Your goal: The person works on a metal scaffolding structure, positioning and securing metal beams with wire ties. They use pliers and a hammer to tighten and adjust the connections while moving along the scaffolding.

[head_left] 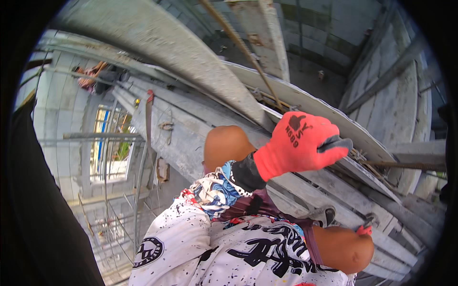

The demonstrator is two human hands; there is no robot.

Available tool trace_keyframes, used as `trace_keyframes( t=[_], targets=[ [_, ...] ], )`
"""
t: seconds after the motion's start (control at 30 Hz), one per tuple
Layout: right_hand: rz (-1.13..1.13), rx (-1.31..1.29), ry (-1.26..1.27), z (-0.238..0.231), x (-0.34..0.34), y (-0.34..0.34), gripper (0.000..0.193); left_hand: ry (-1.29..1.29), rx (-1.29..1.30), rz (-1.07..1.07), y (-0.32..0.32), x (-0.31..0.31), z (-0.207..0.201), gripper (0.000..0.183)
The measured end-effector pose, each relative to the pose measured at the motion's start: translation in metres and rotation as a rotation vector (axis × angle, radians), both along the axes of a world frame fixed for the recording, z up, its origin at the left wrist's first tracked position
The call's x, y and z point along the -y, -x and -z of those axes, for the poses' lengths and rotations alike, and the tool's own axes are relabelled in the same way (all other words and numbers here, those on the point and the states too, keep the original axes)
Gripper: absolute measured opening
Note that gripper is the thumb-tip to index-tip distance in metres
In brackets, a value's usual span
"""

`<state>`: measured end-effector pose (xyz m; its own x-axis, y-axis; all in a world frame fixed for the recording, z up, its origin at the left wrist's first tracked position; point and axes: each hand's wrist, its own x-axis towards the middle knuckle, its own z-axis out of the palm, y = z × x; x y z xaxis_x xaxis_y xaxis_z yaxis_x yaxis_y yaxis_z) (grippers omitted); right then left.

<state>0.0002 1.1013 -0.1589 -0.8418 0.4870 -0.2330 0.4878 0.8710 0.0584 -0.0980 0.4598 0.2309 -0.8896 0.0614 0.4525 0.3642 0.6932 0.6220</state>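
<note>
My left hand (303,145), in a red glove with dark fingertips, is closed in a fist in front of me, above the planks and beside the pale edge of a long panel (334,112). Whatever its fingers may hold is hidden. Of my right hand (365,230), only a small red patch of glove shows beyond my right knee, low over the planks, with a grey shape against it. Its fingers are mostly hidden. On the planks (186,148) to the left lie a plier-like tool (166,126) and a long flat dark tool with a red end (149,114).
A thick concrete-coloured beam (157,43) crosses the upper left. A rusty rod (243,47) slants down to the panel's edge. Scaffold pipes (102,136) stand before a window opening (112,143). Another person (93,78) is at the far left. A shoe (328,215) rests between my knees.
</note>
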Motion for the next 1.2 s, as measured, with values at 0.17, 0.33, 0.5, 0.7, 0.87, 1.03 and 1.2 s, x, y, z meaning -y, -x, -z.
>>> trace_keyframes(
  t=[0.17,0.33,0.5,0.7,0.87,1.03,1.2],
  targets=[
    [-0.053,0.021,0.047,-0.033,0.023,0.035,0.046,-0.240,-0.170,-0.593,-0.136,0.097,0.033,0.027],
    [-0.168,0.060,0.228,-0.072,0.079,0.072,0.044,-0.657,0.485,-1.346,-0.247,0.218,0.212,0.025],
    [-0.242,0.199,0.421,-0.101,0.165,0.095,0.043,-0.060,0.694,-1.390,-0.341,0.309,0.346,0.032],
    [-0.202,0.429,0.551,-0.145,0.236,0.084,0.041,0.171,0.703,-1.382,-0.347,0.330,0.375,0.040],
    [-0.119,0.621,0.593,-0.175,0.269,0.068,0.040,0.048,0.386,-1.516,-0.375,0.328,0.363,0.039],
    [-0.075,0.757,0.616,-0.198,0.287,0.074,0.038,0.154,0.510,-1.431,-0.393,0.278,0.372,0.039],
    [-0.070,0.886,0.666,-0.219,0.309,0.100,0.037,0.209,0.598,-1.141,-0.325,0.235,0.372,0.037]
  ],
)
